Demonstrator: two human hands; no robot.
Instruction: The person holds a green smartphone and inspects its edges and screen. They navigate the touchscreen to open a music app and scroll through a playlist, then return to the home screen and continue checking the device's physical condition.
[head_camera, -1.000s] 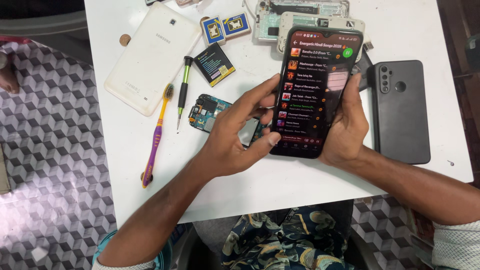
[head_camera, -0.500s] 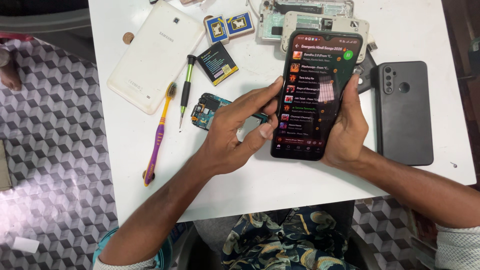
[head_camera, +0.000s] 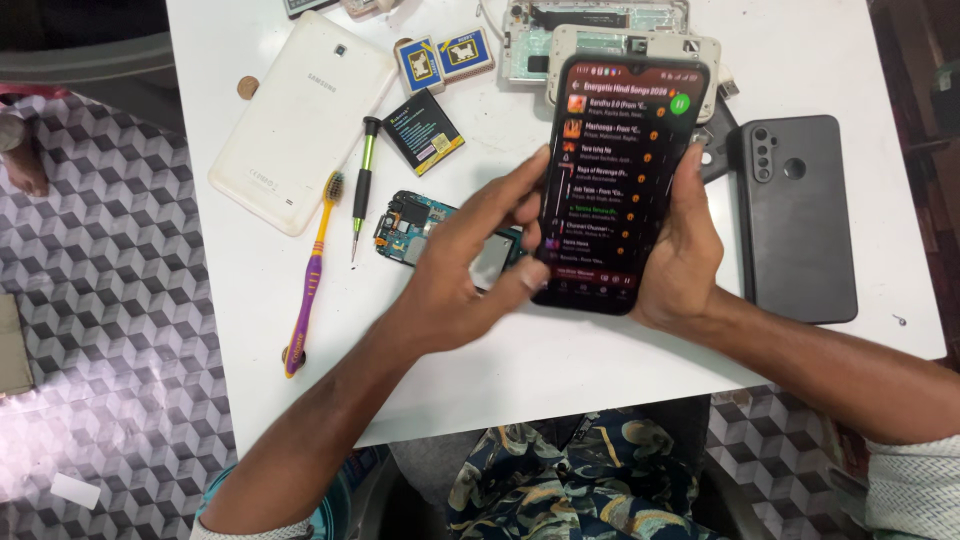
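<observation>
Bright, even light falls from above on the white table (head_camera: 620, 360), nearly washing it out. Shadows are soft and short. The left hand (head_camera: 470, 270) is motion-blurred; the phone (head_camera: 620, 180) screen glows sharp. Far corners darken.

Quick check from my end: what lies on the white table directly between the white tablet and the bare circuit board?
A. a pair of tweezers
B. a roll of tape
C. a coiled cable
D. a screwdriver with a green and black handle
D: the screwdriver, green and black in the handle, lies between the white tablet and the circuit board, beside a yellow and purple toothbrush.
</observation>
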